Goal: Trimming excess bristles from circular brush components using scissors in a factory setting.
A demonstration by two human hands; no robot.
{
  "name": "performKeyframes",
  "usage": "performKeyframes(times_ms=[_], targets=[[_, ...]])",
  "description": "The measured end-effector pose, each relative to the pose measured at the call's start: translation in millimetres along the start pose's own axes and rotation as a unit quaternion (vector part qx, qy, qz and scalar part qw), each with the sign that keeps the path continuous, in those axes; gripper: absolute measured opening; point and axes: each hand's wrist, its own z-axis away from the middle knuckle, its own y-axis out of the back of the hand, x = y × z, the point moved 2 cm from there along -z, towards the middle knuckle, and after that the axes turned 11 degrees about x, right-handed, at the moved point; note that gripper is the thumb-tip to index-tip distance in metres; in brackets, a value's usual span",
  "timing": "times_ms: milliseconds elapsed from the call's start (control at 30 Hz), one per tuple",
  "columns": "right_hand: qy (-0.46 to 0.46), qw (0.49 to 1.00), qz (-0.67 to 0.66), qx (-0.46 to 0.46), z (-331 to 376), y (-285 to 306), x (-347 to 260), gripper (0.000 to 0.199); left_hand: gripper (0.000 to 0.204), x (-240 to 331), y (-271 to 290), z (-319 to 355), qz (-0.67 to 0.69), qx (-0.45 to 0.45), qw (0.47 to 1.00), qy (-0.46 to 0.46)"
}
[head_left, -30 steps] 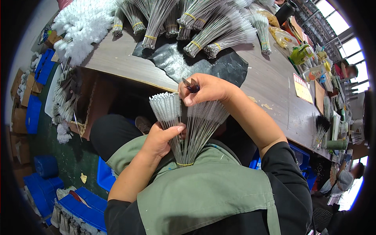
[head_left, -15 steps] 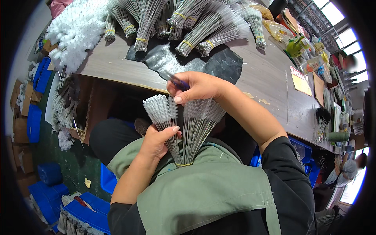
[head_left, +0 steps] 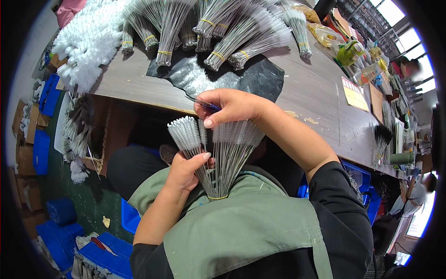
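Note:
A fanned bundle of thin wire tube brushes point(head_left: 238, 135) stands over my lap, white bristles up, its wire ends tied by a yellow band. My left hand point(head_left: 182, 172) is closed around the left part of the bundle, thumb across the wires. Just above the bristles, my right hand point(head_left: 231, 106) curls around a small tool with a dark blue handle point(head_left: 211, 107); its kind is mostly hidden by the fingers. The right thumb touches or nearly touches the top of a brush that stands apart in the gap between the two parts of the fan.
Several banded brush bundles point(head_left: 172, 32) lie on the grey table point(head_left: 311, 93), beyond a black sheet point(head_left: 265, 76). White bristle brushes point(head_left: 88, 46) are heaped at the far left. Bottles point(head_left: 348, 53) and a yellow-white card point(head_left: 355, 94) sit right. Blue bins point(head_left: 60, 237) stand at lower left.
My right hand has tilted slightly, with the tool lower in its fingers. A single brush now stands apart from the left group, beneath the right thumb. The view has shifted a little.

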Motion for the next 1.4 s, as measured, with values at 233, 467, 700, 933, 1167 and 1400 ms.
performKeyframes(times_ms=[233,467,700,933,1167,1400], targets=[[0.003,0.997,0.079,0.004,0,-2,-6,0.026,0.033,-3,2,-3,0.012,-0.032,0.999,0.011],[0.013,0.999,0.027,0.033,-1,-2,0,0.026,0.035,-5,7,-6,-0.001,-0.043,0.999,0.008],[0.039,0.998,0.054,-0.021,-1,1,-1,0.024,0.04,1,4,-3,0.036,-0.079,0.996,0.019],[-0.024,0.999,-0.013,-0.028,0,-2,-3,0.026,0.034,0,7,-3,0.009,-0.053,0.999,-0.008],[0.032,0.998,0.05,0.01,-1,-4,-5,0.028,0.037,-1,7,-3,-0.014,-0.028,0.999,-0.04],[0.026,0.996,0.07,-0.048,-1,2,-2,0.026,0.036,2,5,1,-0.009,-0.049,0.998,-0.029]])
